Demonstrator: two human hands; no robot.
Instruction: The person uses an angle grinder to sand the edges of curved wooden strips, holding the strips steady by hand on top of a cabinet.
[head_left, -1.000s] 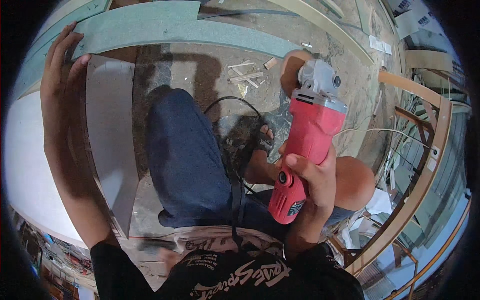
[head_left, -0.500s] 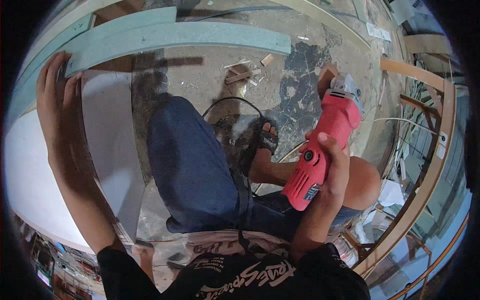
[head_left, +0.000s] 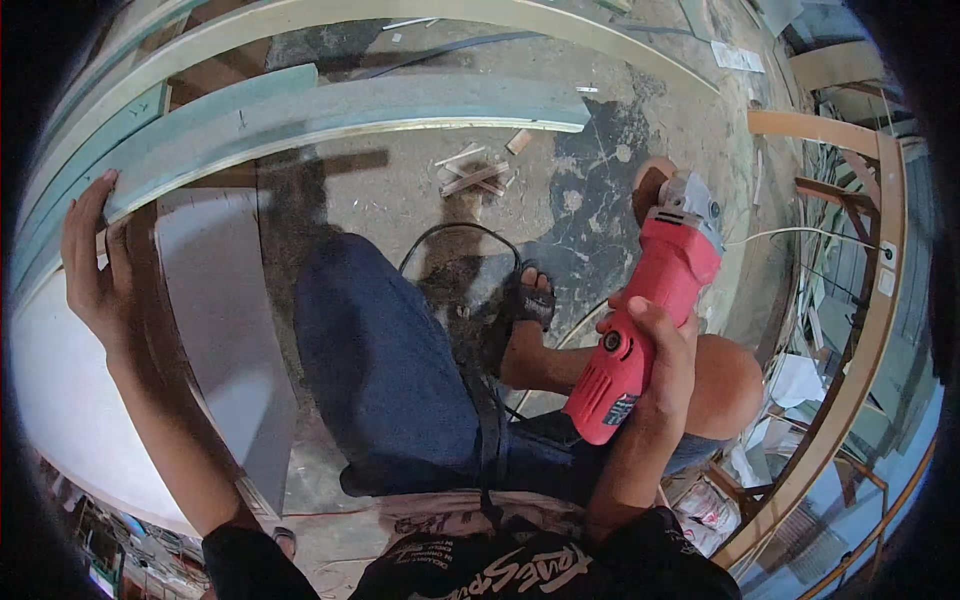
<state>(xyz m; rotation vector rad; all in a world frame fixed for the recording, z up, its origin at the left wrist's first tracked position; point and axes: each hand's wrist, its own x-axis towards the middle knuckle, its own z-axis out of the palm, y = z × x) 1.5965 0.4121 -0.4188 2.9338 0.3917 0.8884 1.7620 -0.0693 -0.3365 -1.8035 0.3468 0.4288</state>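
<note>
My right hand is wrapped around the body of a red angle grinder, thumb on top. The grinder's metal head points away from me, with a brown disc at its far left side. At the left, my left hand rests its fingertips on the near edge of a pale green wooden board. Its fingers are apart and not wrapped around the board. Below that hand lies a white panel, with a greyish panel beside it.
Wood scraps lie on the stained concrete floor. A black cord curves past my sandalled foot. A wooden frame stands at the right, with offcuts and papers near it. Another long board runs along the far side.
My left hand has shifted on the board edge and its fingers have spread. The boards sit lower in the picture. The grinder stays in my right hand, nearly unmoved.
</note>
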